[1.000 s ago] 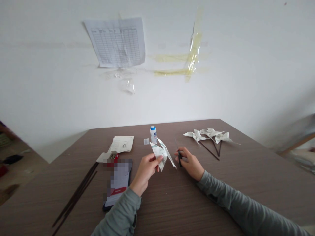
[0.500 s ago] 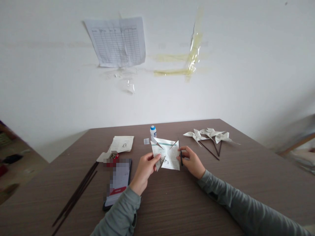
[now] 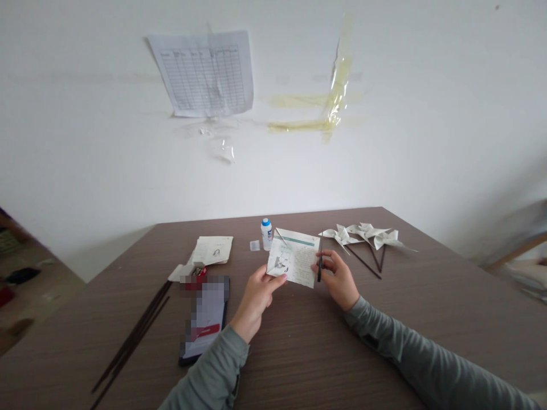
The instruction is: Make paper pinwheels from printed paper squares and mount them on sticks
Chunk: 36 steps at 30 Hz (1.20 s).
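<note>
A square of printed paper (image 3: 301,262) with a green band is held up off the table, tilted slightly. A cut runs inward from its upper left corner. My left hand (image 3: 258,296) pinches its lower left part, thumb on the printed face. My right hand (image 3: 339,279) has its fingers closed round dark scissors (image 3: 319,267), which point upward along the paper's right edge. Its fingertips are close to that edge; whether they touch the paper is hard to tell. Just behind the sheet stands a white bottle with a blue cap (image 3: 266,234).
Paper pinwheels (image 3: 366,230) on brown sticks lie at the back right. To the left are a stack of paper squares (image 3: 212,250), a small red box (image 3: 199,273), a phone (image 3: 207,319) and loose dark sticks (image 3: 132,336). A small clear piece (image 3: 254,245) sits beside the bottle.
The paper has turned clockwise and moved slightly up and right. Its corner cuts gaped before; now the sheet looks flatter. My right hand has shifted a little right with the scissors.
</note>
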Each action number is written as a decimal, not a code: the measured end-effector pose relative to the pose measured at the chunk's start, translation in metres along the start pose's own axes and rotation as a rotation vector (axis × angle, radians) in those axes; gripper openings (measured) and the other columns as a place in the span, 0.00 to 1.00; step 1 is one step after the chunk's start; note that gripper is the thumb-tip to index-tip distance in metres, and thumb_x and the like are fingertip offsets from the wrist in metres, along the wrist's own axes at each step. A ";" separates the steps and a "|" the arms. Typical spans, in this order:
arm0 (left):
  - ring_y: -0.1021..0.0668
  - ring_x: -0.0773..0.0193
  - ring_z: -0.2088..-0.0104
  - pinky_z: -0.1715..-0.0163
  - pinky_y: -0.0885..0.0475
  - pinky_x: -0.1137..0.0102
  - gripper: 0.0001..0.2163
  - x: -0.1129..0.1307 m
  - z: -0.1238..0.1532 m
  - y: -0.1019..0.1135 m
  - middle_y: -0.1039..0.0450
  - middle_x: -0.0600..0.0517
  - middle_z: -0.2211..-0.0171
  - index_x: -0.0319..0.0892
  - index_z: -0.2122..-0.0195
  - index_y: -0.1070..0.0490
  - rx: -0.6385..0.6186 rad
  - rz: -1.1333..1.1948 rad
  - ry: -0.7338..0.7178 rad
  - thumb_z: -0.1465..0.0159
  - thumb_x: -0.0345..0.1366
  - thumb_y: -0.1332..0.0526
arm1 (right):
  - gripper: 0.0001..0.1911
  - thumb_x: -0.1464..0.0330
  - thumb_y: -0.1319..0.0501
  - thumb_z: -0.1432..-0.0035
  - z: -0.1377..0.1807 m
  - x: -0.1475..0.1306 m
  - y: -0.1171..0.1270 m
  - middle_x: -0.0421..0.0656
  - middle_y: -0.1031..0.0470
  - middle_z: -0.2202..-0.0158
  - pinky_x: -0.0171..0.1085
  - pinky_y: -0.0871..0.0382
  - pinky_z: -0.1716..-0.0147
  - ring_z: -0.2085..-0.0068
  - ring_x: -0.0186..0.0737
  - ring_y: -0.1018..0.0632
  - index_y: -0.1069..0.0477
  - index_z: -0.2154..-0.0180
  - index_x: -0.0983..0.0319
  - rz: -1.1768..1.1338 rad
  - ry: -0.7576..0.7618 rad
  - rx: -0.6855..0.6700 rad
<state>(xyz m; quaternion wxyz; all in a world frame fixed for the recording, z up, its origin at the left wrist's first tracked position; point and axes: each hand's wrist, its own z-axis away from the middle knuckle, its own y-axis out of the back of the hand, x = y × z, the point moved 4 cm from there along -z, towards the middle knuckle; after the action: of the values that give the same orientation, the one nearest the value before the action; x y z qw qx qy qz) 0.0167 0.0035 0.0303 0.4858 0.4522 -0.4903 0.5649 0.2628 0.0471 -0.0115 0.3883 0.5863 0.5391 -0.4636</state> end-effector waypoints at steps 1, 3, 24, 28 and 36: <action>0.21 0.64 0.72 0.78 0.48 0.73 0.25 -0.002 -0.001 0.000 0.10 0.49 0.66 0.44 0.59 0.11 0.004 0.003 0.005 0.53 0.50 0.10 | 0.38 0.37 0.12 0.48 0.001 0.000 -0.001 0.45 0.10 0.64 0.50 0.12 0.61 0.59 0.59 0.09 0.22 0.51 0.52 0.001 0.003 -0.002; 0.25 0.66 0.75 0.78 0.48 0.73 0.24 -0.006 -0.003 0.001 0.11 0.49 0.69 0.43 0.61 0.11 0.012 0.010 0.012 0.52 0.50 0.10 | 0.37 0.37 0.13 0.47 0.003 -0.001 -0.002 0.45 0.10 0.65 0.49 0.13 0.62 0.59 0.58 0.09 0.21 0.51 0.52 0.005 0.006 -0.013; 0.11 0.50 0.66 0.71 0.24 0.67 0.16 -0.014 0.000 -0.006 0.08 0.45 0.68 0.44 0.62 0.07 0.062 0.031 0.017 0.47 0.39 0.09 | 0.40 0.31 0.13 0.46 0.010 -0.006 -0.014 0.43 0.11 0.64 0.51 0.12 0.59 0.59 0.57 0.10 0.21 0.51 0.52 0.016 0.047 -0.030; 0.10 0.50 0.65 0.74 0.28 0.69 0.14 -0.015 -0.001 -0.005 0.08 0.45 0.68 0.44 0.62 0.07 0.085 0.060 -0.003 0.49 0.38 0.11 | 0.40 0.32 0.13 0.46 0.010 -0.005 -0.015 0.44 0.10 0.63 0.50 0.12 0.59 0.58 0.56 0.10 0.21 0.51 0.52 0.005 0.040 -0.036; 0.07 0.51 0.63 0.80 0.45 0.74 0.15 -0.011 0.001 -0.007 0.07 0.44 0.64 0.44 0.63 0.10 0.111 0.026 0.009 0.49 0.40 0.14 | 0.41 0.31 0.13 0.46 0.009 0.000 -0.015 0.45 0.10 0.63 0.51 0.10 0.60 0.58 0.58 0.08 0.19 0.51 0.53 0.031 0.039 -0.017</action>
<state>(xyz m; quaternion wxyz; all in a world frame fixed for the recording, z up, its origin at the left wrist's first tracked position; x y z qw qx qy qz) 0.0246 0.0014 0.0203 0.4546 0.4695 -0.4618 0.5996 0.2470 0.0401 -0.0134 0.3898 0.6003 0.5412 -0.4414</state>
